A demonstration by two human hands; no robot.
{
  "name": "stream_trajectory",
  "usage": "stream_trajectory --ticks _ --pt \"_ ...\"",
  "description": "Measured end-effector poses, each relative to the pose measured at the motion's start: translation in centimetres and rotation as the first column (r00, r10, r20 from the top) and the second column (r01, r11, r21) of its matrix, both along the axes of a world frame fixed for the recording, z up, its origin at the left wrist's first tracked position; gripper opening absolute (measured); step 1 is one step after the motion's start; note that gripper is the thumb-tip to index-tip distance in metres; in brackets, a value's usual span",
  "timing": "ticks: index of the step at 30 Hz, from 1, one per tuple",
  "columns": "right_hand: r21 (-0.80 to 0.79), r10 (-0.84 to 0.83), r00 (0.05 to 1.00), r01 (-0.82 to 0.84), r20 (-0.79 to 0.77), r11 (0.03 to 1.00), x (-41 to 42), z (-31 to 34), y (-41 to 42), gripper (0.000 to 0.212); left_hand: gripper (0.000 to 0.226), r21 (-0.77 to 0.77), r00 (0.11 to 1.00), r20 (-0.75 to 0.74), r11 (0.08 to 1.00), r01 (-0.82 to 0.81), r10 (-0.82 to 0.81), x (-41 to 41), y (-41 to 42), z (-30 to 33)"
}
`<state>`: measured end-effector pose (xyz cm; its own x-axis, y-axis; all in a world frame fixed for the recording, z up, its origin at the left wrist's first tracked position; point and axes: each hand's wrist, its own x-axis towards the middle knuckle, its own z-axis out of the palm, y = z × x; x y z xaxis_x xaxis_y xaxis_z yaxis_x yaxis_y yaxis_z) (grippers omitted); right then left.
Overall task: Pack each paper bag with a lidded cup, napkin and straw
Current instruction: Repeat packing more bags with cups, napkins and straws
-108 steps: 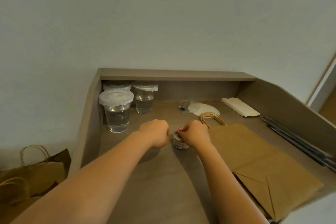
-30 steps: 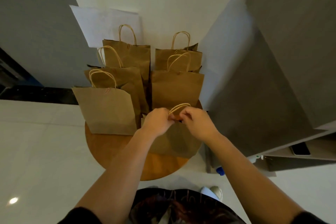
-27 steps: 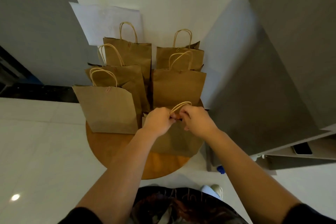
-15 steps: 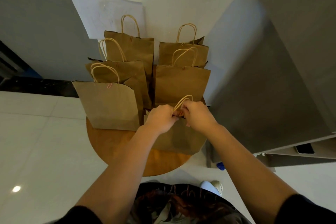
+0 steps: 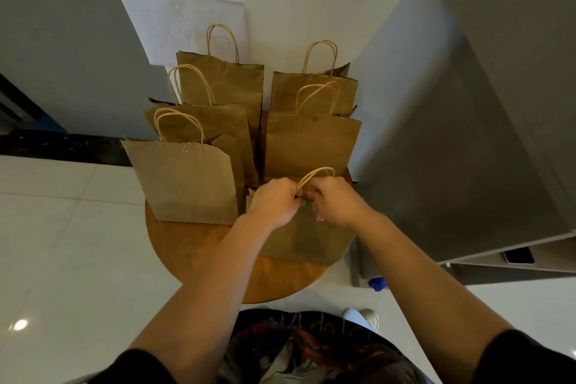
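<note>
- We see a round wooden table (image 5: 193, 246) standing on pale floor tiles (image 5: 62, 243) beside a grey cabinet (image 5: 452, 165).
- Five brown paper bags (image 5: 187, 178) stand upright at its back, tops clipped.
- A sixth bag (image 5: 308, 240) stands nearest us at the table's front right.
- Our left hand (image 5: 276, 201) and right hand (image 5: 335, 201) both pinch its top edge under the handle (image 5: 314, 176).

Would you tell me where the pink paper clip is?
Head view, left: the pink paper clip sits on the front-left bag's top edge, below its handles.
</note>
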<state>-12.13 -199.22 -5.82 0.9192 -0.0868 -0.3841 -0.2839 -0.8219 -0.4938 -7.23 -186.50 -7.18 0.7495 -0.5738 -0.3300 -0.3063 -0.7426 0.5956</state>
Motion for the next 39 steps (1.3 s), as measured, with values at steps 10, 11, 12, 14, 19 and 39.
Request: stream_trajectory --ticks 10,11,12,14,19,39 --pt "0.077 -0.100 0.995 0.100 -0.007 0.992 0.1 0.5 0.0 0.016 0.018 0.002 0.999 0.020 0.999 0.037 -0.037 0.2 0.1 -0.3" --pt "0.090 -0.102 0.995 0.103 -0.009 0.991 0.0 0.6 -0.1 0.016 0.018 0.000 0.999 0.020 0.999 0.038 -0.038 0.1 0.1 -0.4" --pt "0.099 -0.103 0.995 0.103 -0.008 0.990 -0.1 0.6 -0.1 0.017 0.018 -0.001 0.999 0.021 0.999 0.039 -0.039 0.1 0.1 -0.4" --pt "0.098 -0.096 0.995 0.096 -0.005 0.990 -0.2 0.8 0.0 0.017 0.018 -0.001 0.999 0.025 0.999 0.040 -0.040 0.1 0.2 -0.5" --pt "0.105 -0.098 0.995 0.095 0.016 0.990 -0.5 0.6 -0.1 0.016 0.018 -0.004 0.999 0.021 0.999 0.042 -0.042 0.0 0.1 -0.4" --pt "0.031 -0.027 1.000 0.027 0.003 0.999 -1.4 0.1 0.2 0.022 0.018 -0.009 0.998 0.047 0.999 0.031 -0.031 -0.6 0.1 -0.3"
